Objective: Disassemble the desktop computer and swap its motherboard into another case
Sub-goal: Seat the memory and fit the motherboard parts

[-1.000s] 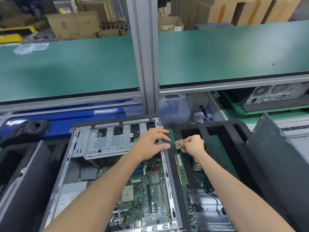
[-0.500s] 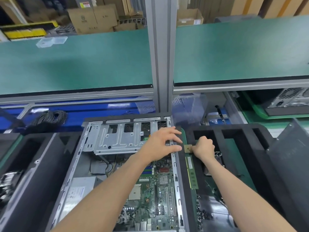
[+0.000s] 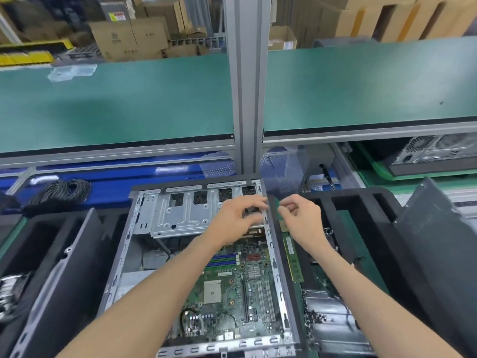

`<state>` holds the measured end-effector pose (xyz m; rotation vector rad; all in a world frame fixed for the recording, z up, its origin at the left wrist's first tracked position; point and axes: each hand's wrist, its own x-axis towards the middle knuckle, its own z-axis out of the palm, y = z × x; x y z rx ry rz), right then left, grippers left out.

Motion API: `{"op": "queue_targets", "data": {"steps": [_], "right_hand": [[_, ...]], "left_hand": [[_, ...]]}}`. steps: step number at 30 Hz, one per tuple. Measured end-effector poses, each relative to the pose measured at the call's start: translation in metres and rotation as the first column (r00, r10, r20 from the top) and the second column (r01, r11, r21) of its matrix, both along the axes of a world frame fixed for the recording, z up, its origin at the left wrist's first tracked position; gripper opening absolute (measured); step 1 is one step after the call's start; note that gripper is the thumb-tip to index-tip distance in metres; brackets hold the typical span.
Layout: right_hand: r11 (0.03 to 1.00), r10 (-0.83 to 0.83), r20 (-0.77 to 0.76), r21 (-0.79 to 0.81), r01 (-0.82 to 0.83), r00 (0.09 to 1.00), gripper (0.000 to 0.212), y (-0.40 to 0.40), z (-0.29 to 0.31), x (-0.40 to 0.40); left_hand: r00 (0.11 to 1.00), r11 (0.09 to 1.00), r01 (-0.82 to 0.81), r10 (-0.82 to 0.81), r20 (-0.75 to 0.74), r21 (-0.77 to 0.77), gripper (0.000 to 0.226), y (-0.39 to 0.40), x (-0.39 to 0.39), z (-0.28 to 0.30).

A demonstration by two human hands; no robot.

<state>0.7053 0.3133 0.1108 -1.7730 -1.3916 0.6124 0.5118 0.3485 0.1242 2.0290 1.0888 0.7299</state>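
A green surface (image 3: 15, 236) carries an open computer case (image 3: 280, 277) at centre, black foam trays (image 3: 366, 202) either side, a memory stick (image 3: 293, 259) beside the case, and a coiled black cable (image 3: 62, 189) far left

Two bare forearms and hands (image 3: 271, 218), no sleeves, gloves

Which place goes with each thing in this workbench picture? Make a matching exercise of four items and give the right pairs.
Things:
1. motherboard
2. memory stick
3. coil of black cable
4. clear plastic tray

Places:
A. on the upper green shelf, far left
B. inside the open computer case
C. on the blue surface left of the case
D. on the black foam just right of the case

Pairs: 1-B, 2-D, 3-C, 4-A
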Motion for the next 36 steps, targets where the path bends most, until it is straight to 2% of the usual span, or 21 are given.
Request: {"op": "queue_targets", "data": {"steps": [5, 9, 17, 20, 22, 24, 26, 28, 29, 33, 36], "right_hand": [[0.997, 0.016, -0.005, 0.075, -0.016, 1.000, 0.007, -0.020, 0.006, -0.018], [0.996, 0.014, 0.055, 0.090, -0.019, 0.998, 0.008, -0.032, 0.006, -0.033], [0.998, 0.033, 0.314, 0.047, -0.050, 0.949, 0.008, -0.056, 0.016, -0.062], [0.984, 0.091, 0.551, 0.080, -0.161, 0.830, 0.015, -0.068, 0.015, -0.077], [0.988, 0.094, 0.656, 0.031, -0.151, 0.749, 0.030, -0.072, 0.012, -0.082], [0.997, 0.079, 0.611, -0.058, -0.054, 0.788, 0.050, -0.071, 0.008, -0.081], [0.975, 0.077, 0.418, -0.223, 0.020, 0.905, 0.059, -0.067, 0.006, -0.078], [0.914, 0.078, 0.252, -0.404, 0.031, 0.965, 0.046, -0.062, 0.007, -0.075], [0.897, 0.075, 0.219, -0.442, 0.030, 0.973, 0.040, -0.061, 0.007, -0.074], [0.895, 0.063, 0.155, -0.445, 0.013, 0.986, 0.032, -0.059, 0.005, -0.072], [0.901, 0.063, 0.137, -0.434, 0.003, 0.989, 0.033, -0.059, 0.004, -0.073]], "left_hand": [[0.999, 0.955, 0.006, 0.008, -0.044, 0.297, 0.015, -0.017, -0.035, -0.010], [0.997, 0.921, 0.042, -0.011, -0.082, 0.387, 0.015, -0.027, -0.060, -0.018], [0.988, 0.919, 0.130, -0.090, -0.124, 0.373, 0.015, -0.038, -0.084, -0.020], [0.974, 0.923, 0.172, -0.107, -0.198, 0.345, 0.015, -0.043, -0.089, -0.020], [0.939, 0.941, 0.213, -0.124, -0.320, 0.263, 0.023, -0.045, -0.091, -0.026], [0.872, 0.961, 0.234, -0.141, -0.468, 0.145, 0.031, -0.045, -0.091, -0.034], [0.801, 0.972, 0.233, -0.177, -0.571, 0.025, 0.037, -0.044, -0.089, -0.044], [0.758, 0.968, 0.240, -0.235, -0.608, -0.075, 0.050, -0.043, -0.084, -0.054], [0.744, 0.964, 0.246, -0.257, -0.617, -0.105, 0.057, -0.042, -0.080, -0.058], [0.691, 0.968, 0.211, -0.244, -0.680, -0.134, 0.061, -0.038, -0.057, -0.074], [0.739, 0.980, 0.138, -0.197, -0.644, -0.142, 0.055, -0.034, -0.043, -0.085]]}}
